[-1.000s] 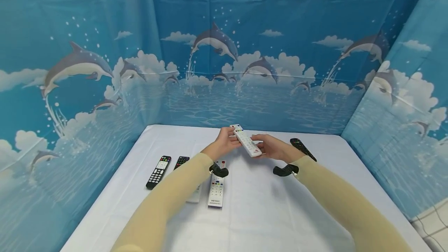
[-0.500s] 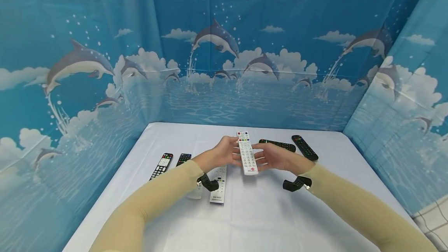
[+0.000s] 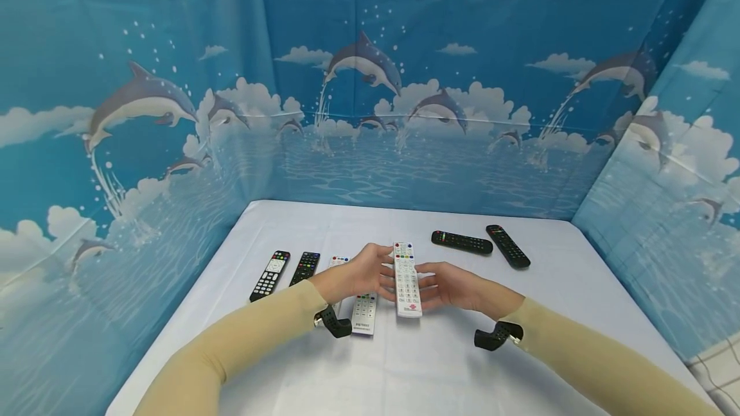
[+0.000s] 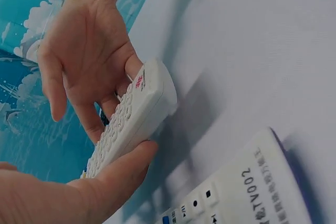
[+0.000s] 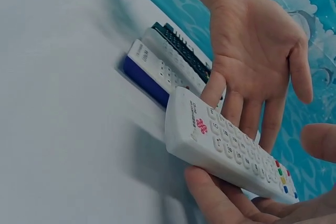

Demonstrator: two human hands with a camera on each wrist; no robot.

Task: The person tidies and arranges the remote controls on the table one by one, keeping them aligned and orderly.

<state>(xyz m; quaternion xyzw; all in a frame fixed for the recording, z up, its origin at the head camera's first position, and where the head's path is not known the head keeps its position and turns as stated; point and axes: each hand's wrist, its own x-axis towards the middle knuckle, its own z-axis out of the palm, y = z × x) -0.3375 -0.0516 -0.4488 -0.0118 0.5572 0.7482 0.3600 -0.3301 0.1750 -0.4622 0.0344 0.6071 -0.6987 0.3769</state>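
A white remote [image 3: 407, 276] with coloured top buttons and a red logo hangs lengthwise just above the white table [image 3: 439, 364], carried between both hands. My left hand [image 3: 361, 273] touches its left edge with straight fingers [image 5: 239, 109], thumb apart. From the other side my right hand [image 3: 451, 287] supports it, its fingers [image 5: 210, 195] lying under the body and its thumb [image 5: 320, 140] off it. In the left wrist view the remote [image 4: 131, 121] sits between the right hand [image 4: 84, 51] and the left hand [image 4: 105, 187].
Left of the hands lies a row of remotes: two black ones [image 3: 270, 275] [image 3: 304, 267], a half-hidden white one [image 3: 338, 261] and a white one with a blue end [image 3: 364, 314]. Two black remotes [image 3: 461, 242] [image 3: 508, 246] lie at the back right. Dolphin-print curtains enclose the table.
Both hands have brought the white remote down and nearer, turning it from slanted to lengthwise, close to the table beside the row. The two black remotes at the back right now show fully.
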